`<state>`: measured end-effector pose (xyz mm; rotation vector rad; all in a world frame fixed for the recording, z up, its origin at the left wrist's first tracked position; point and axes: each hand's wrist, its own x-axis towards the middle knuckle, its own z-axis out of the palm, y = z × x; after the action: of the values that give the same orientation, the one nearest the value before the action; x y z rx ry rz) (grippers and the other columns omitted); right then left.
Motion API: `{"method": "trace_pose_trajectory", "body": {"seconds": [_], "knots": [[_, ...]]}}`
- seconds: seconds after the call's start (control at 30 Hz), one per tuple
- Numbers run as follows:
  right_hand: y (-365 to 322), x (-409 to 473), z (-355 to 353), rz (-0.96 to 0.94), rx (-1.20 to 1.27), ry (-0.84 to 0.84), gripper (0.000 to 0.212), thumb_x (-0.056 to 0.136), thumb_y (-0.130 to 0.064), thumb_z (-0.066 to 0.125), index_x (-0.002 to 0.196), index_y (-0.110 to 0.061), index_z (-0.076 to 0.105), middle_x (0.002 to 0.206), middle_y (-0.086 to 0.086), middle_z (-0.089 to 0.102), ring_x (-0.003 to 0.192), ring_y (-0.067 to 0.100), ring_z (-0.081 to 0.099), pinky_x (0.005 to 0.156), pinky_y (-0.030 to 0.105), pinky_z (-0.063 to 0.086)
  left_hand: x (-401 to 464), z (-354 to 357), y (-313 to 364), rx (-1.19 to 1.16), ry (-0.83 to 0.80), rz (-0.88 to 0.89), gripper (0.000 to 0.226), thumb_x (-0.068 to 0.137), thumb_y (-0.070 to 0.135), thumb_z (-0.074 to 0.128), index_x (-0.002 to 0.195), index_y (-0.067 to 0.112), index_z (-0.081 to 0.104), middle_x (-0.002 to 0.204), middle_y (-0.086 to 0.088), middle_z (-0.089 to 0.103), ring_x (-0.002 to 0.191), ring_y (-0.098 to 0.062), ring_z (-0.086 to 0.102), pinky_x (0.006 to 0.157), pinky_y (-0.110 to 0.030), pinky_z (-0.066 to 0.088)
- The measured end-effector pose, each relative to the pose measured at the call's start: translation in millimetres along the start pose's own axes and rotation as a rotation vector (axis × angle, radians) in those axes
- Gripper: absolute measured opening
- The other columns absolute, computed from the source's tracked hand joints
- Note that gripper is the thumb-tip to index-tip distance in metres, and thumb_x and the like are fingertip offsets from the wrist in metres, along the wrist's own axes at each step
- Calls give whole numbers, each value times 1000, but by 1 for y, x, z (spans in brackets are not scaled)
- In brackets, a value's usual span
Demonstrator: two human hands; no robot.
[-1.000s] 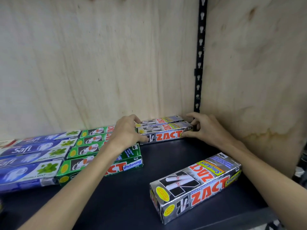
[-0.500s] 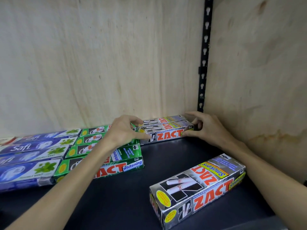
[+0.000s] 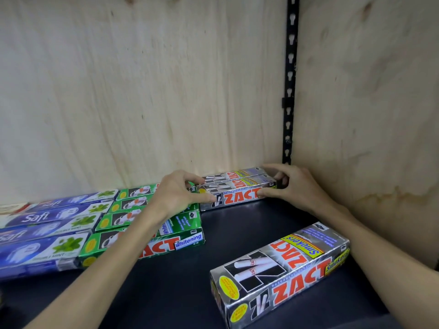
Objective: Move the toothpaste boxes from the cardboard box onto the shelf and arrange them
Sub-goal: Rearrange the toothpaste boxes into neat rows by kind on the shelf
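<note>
Here, deep in the plywood corner of the shelf [image 3: 237, 233], we found both hands squaring up a pair of silver Zact boxes [image 3: 237, 191] set at about twelve o'clock against the back wall. The left hand [image 3: 177, 195] pinched the near box's left end between thumb and curled fingers, a closed grip on the carton; the right hand [image 3: 294, 186] clasped the opposite end the same way, its fingers wrapped over the box's far corner. At nine o'clock lay the green Zact Whitening boxes [image 3: 152, 224], touching the silver pair, with the blue Saft boxes [image 3: 47, 233] farther left. A larger silver Zact pack [image 3: 280, 269] sat loose and askew at five o'clock, well apart from the row. The cardboard box was out of view. We judged the arranging step to be in hand; next, the loose pack would need turning parallel and sliding back beside the silver pair.
</note>
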<state>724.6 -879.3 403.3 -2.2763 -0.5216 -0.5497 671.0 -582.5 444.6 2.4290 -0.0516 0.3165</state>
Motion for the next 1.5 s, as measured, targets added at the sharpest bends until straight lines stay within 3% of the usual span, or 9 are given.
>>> {"method": "trace_pose_trajectory", "body": {"seconds": [0.2,0.3,0.53,0.67,0.77,0.9,1.0,1.17,1.5], "knots": [[-11,-3,-6,65,64,35,73,75,-50,85,139,-28,60,101,-9,72,80,-8,59,64,7,40,-6,-5,4,17,-9,42,69,62,55,90,123,28,71,119,9,67,106,-9,61,76,-22,45],[-30,-13,-17,73,180,102,50,83,-48,79,127,-27,69,100,-13,72,77,-21,56,67,1,40,-25,-13,12,-13,9,122,67,65,66,81,122,32,71,119,15,67,109,-6,61,89,-33,54],[-81,-87,-55,40,347,94,19,93,-42,70,105,-31,78,98,-18,77,100,4,70,92,24,53,-113,-10,23,-258,32,300,37,83,51,72,115,32,74,113,18,73,108,-2,66,101,-34,52],[-89,-147,-69,47,75,99,24,94,-47,65,113,-38,76,81,-31,69,76,-2,61,71,7,43,-170,5,26,-312,-47,344,35,86,54,69,117,36,72,115,15,70,111,-7,65,100,-32,52],[-92,-176,-76,51,-68,60,38,91,-55,61,126,-41,70,87,-25,67,75,-1,55,72,4,37,-192,10,30,-251,-49,390,42,80,58,74,118,41,70,117,16,66,113,-8,61,97,-24,50],[-92,-195,-76,56,-200,-12,71,78,-74,55,141,-41,56,117,-9,70,92,15,48,87,32,44,-201,10,33,-157,-30,394,48,75,56,79,119,43,67,115,19,66,111,-3,59,91,-18,46],[-94,-199,-75,84,-222,32,60,86,-58,66,142,-38,56,118,-4,70,97,20,48,89,42,48,-198,12,28,-108,-19,382,46,80,51,80,123,43,64,117,23,65,112,1,57,94,-23,47],[-94,-188,-70,149,-312,140,45,93,-36,71,136,-33,62,113,4,70,101,27,56,82,40,49,-171,14,36,95,15,381,53,85,53,74,135,39,59,125,22,63,127,-5,42,101,-32,38],[-71,-120,-50,246,-220,114,80,84,-40,81,152,-26,42,123,13,68,113,34,62,88,40,52,-93,23,34,333,74,248,74,83,63,72,145,31,47,135,16,64,137,-16,37,109,-41,26]]}}
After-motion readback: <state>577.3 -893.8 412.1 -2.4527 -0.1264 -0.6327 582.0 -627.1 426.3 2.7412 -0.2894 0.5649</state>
